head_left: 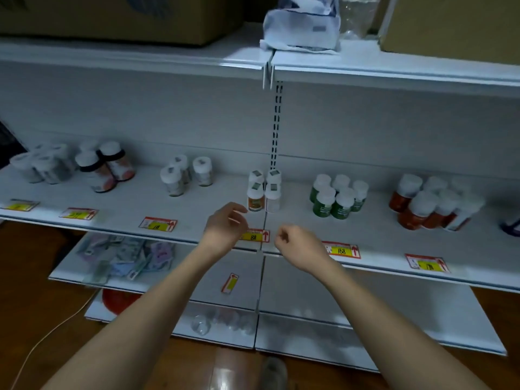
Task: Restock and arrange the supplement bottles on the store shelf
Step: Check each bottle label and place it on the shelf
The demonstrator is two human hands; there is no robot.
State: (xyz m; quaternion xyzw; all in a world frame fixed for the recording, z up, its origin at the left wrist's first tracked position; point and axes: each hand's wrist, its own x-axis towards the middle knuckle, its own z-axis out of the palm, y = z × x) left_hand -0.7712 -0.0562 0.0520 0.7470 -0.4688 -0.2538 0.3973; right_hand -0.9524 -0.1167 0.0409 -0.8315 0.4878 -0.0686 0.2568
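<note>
The supplement bottles stand in small clusters along the white middle shelf (197,204). At its centre, right by the seam between 2 shelf panels, 4 white-capped bottles (264,190) huddle together, the front left one with an orange label. To their right sits a group of green bottles (339,197), and further right a bunch of red-orange bottles (430,204). Leftward there are 3 pale bottles (185,174), then 2 dark-necked bottles (105,167), then a blurred cluster of grey ones (42,164).

Both bare arms reach toward the centre group. The left hand (225,225) hovers just in front of the orange-label bottle, fingers loosely curled, holding nothing. The right hand (294,240) hangs over the shelf's front edge, fingers curled inward to the palm and empty as far as I can see.

Yellow and red price tags (254,235) line the front lip. Cardboard boxes (112,15) and a white wrapped bundle (302,26) sit on the top shelf.
</note>
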